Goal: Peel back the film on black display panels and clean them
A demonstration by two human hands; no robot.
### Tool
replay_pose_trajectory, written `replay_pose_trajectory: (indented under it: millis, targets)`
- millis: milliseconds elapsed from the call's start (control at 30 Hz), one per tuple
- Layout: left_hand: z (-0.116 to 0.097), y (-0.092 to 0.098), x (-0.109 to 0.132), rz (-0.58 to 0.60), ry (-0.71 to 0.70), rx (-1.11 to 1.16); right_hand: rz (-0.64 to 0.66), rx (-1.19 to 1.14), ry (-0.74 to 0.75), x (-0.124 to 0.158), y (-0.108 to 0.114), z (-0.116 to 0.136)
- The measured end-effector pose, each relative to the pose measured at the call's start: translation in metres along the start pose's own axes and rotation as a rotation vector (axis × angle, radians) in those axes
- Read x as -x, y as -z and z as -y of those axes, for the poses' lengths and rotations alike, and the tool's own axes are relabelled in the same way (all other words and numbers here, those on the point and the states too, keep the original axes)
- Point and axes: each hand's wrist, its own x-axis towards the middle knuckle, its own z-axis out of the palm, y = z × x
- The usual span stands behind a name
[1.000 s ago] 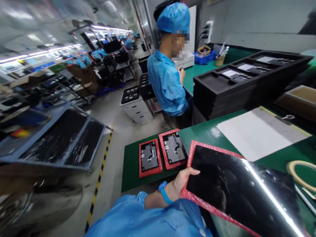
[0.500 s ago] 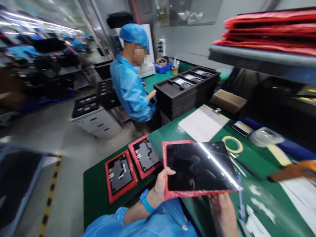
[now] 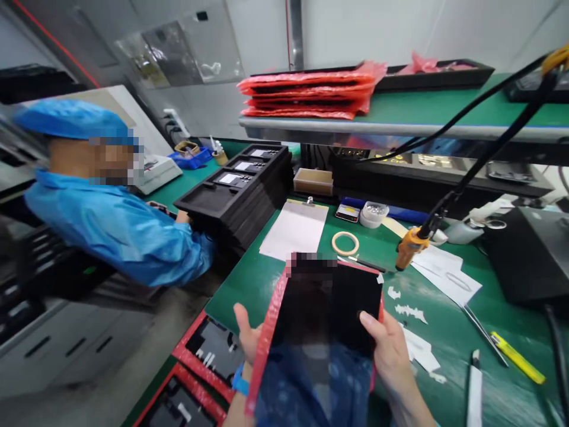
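I hold a glossy black panel in a red bubble-wrap sleeve, upright over the green bench. My left hand supports its left edge from behind, with the thumb sticking up. My right hand grips the right edge, thumb pressed on the black face. The panel's lower part reflects my blue coat. Two more red-sleeved panels lie on a lower green surface at my left.
A co-worker in a blue coat and cap sits at left by a stack of black trays. On the bench lie a clipboard, tape ring, hanging orange driver, paper scraps, tweezers and a yellow cutter. Red sleeves are stacked on the shelf.
My view swung right toward the bench. The panel turned from lying flat and wide to standing upright in front of me, and my right hand moved up onto its right edge.
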Motion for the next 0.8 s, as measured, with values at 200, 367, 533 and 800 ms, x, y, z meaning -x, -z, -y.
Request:
replay_pose_trajectory:
  millis: [200,367,533,800]
  targets:
    - [-0.019,-0.004,-0.011,-0.013,0.016,-0.187,-0.027,0.184,0.190,0.001,0.001,0.019]
    - [-0.010,-0.022,0.009,-0.224,0.036,-0.209,-0.117,0.223,0.308,-0.001,0.007,0.030]
    - [0.000,-0.018,0.024,-0.286,0.119,-0.300,-0.434,0.229,0.460,0.004,0.016,0.045]
    - [0.005,-0.007,0.045,-0.291,0.214,-0.214,-0.292,0.402,0.552,0.015,0.007,0.065]
